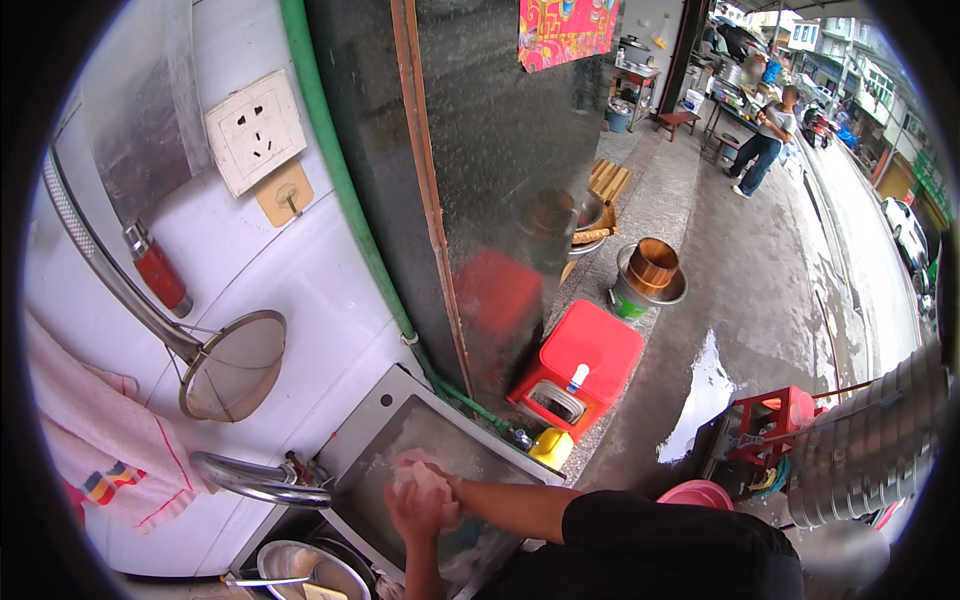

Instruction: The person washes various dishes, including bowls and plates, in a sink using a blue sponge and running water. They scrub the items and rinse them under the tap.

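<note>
My left hand (412, 510) and my right hand (447, 484) are together over a metal sink (517, 466) holding cloudy, soapy-looking water. Between them is a bunched, wet, pale pink cloth (425, 486), gripped by both. Part of each hand's fingers is hidden by the cloth and by the other hand. A curved chrome faucet (262, 487) reaches toward the sink's near left side. Something bluish-green shows dimly in the water below the hands.
Left of the sink, a metal bowl (289, 556) holds a utensil. A mesh strainer (236, 367) and a pink towel (127, 450) hang on the wall. Beyond the sink stand red plastic stools (592, 345) and a yellow container (551, 448). Stacked metal steamers (862, 442) stand right; a person (772, 139) stands farther off.
</note>
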A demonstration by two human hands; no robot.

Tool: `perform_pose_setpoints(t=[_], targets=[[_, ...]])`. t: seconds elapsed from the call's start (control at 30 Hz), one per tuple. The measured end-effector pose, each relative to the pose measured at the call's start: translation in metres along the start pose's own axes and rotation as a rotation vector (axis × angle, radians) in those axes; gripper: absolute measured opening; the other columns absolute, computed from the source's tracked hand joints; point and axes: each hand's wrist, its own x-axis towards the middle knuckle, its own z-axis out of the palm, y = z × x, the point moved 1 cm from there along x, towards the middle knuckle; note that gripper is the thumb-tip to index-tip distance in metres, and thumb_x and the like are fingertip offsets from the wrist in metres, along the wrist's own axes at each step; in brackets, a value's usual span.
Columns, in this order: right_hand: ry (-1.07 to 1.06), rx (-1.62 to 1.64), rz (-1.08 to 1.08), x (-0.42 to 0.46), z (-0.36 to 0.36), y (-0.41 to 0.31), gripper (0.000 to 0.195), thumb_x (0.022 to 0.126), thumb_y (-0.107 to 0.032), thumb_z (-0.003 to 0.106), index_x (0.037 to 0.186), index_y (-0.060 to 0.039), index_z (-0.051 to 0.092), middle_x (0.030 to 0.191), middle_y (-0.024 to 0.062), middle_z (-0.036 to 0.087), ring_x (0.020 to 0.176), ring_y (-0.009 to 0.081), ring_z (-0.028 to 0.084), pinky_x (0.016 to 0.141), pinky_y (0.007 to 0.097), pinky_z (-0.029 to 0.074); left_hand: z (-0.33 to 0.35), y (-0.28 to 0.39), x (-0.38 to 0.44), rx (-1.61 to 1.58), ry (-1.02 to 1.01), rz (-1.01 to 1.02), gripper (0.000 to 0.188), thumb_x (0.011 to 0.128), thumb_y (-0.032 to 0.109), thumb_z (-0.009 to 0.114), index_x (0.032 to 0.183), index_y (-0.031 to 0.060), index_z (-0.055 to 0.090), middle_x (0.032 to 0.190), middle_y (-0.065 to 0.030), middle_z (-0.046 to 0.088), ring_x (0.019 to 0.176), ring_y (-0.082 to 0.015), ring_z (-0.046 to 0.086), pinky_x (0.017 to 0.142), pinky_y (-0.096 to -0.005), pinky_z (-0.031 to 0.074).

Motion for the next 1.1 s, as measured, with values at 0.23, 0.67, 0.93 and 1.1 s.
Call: perform_pose_setpoints(t=[0.23, 0.67, 0.93, 1.1], targets=[[0.362, -0.754, -0.425, -0.025, 0.041, 0.0, 0.015, 0.08, -0.018, 0.047, 0.07, -0.0103, 0.056, 0.071, 0.0055, 0.054, 0.066, 0.0135, 0.052, 0.054, 0.0321, 0.042, 0.003, -0.051, 0.011, 0.19, -0.11, -0.399, 0.027, 0.078, 0.029, 0.055, 0.072, 0.0026, 0.05, 0.078, -0.012, 0.052, 0.075, -0.0336, 0.053, 0.061, -0.044, 0.044], [0.784, -0.503, -0.11, 0.008, -0.079, 0.005, 0.033, 0.079, -0.03, 0.052, 0.093, -0.0007, 0.057, 0.087, 0.0193, 0.06, 0.08, 0.0316, 0.061, 0.054, 0.0393, 0.047, 0.02, -0.061, -0.044, 0.741, -0.546, -0.252, 0.058, 0.073, 0.039, 0.057, 0.122, 0.0116, 0.041, 0.113, -0.0213, 0.045, 0.109, -0.0416, 0.039, 0.084, -0.0553, 0.036], [0.594, -0.752, 0.03, -0.068, -0.045, 0.017, 0.05, 0.079, -0.025, 0.057, 0.123, -0.0092, 0.039, 0.111, 0.0146, 0.05, 0.096, 0.0301, 0.052, 0.076, 0.0425, 0.047, 0.087, -0.115, -0.082, 0.553, -0.777, -0.494, 0.059, 0.066, 0.038, 0.059, 0.117, 0.0182, 0.036, 0.118, -0.0243, 0.033, 0.112, -0.0449, 0.029, 0.087, -0.0598, 0.022], [0.498, -0.025, 0.419, -0.081, -0.042, 0.03, 0.071, 0.08, -0.042, 0.056, 0.134, -0.0116, 0.021, 0.133, 0.0203, 0.025, 0.111, 0.0402, 0.04, 0.081, 0.0623, 0.039, 0.038, -0.087, -0.048, 0.371, -0.632, -0.281, 0.032, 0.06, 0.022, 0.062, 0.086, 0.005, 0.056, 0.091, -0.0201, 0.053, 0.093, -0.0361, 0.049, 0.081, -0.044, 0.039]])
